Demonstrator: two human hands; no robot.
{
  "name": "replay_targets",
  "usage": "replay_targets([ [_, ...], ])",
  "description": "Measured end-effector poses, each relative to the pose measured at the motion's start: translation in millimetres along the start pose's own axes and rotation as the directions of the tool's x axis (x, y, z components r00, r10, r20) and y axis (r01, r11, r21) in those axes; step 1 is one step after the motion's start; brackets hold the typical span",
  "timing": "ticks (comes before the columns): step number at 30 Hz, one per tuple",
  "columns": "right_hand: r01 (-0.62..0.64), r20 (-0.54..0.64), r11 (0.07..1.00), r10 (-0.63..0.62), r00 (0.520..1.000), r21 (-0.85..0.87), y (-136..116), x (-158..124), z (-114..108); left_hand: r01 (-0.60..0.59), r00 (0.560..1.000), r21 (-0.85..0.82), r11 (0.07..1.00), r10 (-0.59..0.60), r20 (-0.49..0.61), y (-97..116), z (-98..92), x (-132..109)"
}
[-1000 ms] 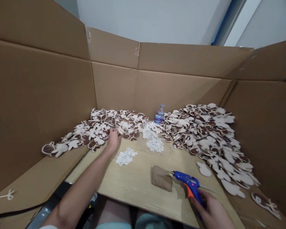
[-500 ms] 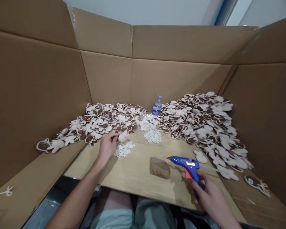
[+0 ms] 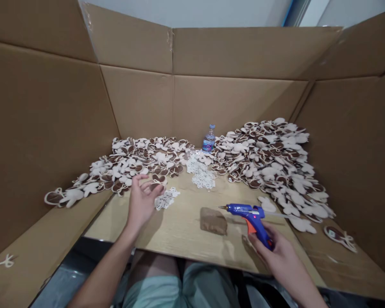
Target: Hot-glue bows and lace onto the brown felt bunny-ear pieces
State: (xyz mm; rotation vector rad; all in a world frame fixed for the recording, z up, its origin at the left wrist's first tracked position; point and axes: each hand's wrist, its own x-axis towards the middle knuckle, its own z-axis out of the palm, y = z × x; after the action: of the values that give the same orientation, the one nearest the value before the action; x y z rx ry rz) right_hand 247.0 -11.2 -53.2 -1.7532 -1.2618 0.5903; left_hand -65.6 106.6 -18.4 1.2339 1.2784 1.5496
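1. While the left hand (image 3: 141, 201) is curled part-way, its thumb and fingertips pinch a brown-and-cream piece (image 3: 159, 182), which hangs over the desk (image 3: 179, 235) near the small white cut-outs (image 3: 167, 198).
2. The right hand (image 3: 277, 252) is wrapped around the grip of a blue glue gun (image 3: 250, 214), its nozzle pointing toward the brown block (image 3: 213, 221) (whether they touch, I cannot tell).
3. The step in hand seems to be bringing one piece into working position; the next move would call for a steady pinch, with fingertips clear of the nozzle.
4. Further out, similar pieces form a left pile (image 3: 125, 164) and a taller right pile (image 3: 269, 158), with a larger white heap (image 3: 203, 175) between.
5. As for containers, cardboard walls (image 3: 240, 98) enclose the piles, and a labelled bottle (image 3: 208, 139) stands upright at the back; its fill level is unclear.
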Motion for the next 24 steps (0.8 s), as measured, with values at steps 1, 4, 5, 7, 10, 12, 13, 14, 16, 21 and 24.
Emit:
replay_targets([
  [1,0.005,0.009,1.000,-0.005,1.000,0.014,-3,-2,1,0.026,0.999,-0.067,0.997,-0.024,0.030,1,5.0,-11],
  [4,-0.038,0.022,0.998,0.037,0.999,0.056,-10,-10,2,0.098,0.983,-0.050,0.994,-0.089,0.163,3,16.8,-41],
  [5,-0.052,0.021,0.996,0.051,0.998,0.068,-11,-13,3,0.124,0.974,-0.034,0.992,-0.115,0.197,4,19.3,-49],
  [7,-0.069,0.009,0.994,0.068,0.998,0.084,-14,-17,4,0.192,0.950,-0.042,0.981,-0.175,0.258,5,22.5,-62],
  [10,-0.102,-0.011,0.991,0.104,0.995,0.081,-17,-21,6,0.333,0.894,-0.113,0.936,-0.275,0.354,7,24.9,-73],
  [12,-0.123,-0.018,0.990,0.125,0.992,0.074,-18,-23,8,0.422,0.853,-0.172,0.890,-0.326,0.407,8,26.3,-77],
  [13,-0.128,-0.022,0.989,0.130,0.991,0.071,-19,-25,9,0.453,0.839,-0.198,0.870,-0.340,0.424,8,27.0,-79],
  [14,-0.131,-0.028,0.989,0.133,0.991,0.067,-20,-26,10,0.469,0.832,-0.215,0.856,-0.347,0.434,8,27.6,-80],
  [16,-0.133,-0.050,0.990,0.135,0.990,0.044,-21,-29,12,0.450,0.838,-0.199,0.870,-0.335,0.431,9,28.1,-81],
  [21,-0.050,-0.089,0.999,0.048,0.995,-0.015,-24,-38,16,0.318,0.878,-0.040,0.947,-0.279,0.389,8,25.3,-81],
  [24,0.005,-0.093,1.000,-0.002,0.996,0.025,-24,-40,20,0.317,0.888,-0.049,0.947,-0.278,0.367,8,23.6,-82],
])
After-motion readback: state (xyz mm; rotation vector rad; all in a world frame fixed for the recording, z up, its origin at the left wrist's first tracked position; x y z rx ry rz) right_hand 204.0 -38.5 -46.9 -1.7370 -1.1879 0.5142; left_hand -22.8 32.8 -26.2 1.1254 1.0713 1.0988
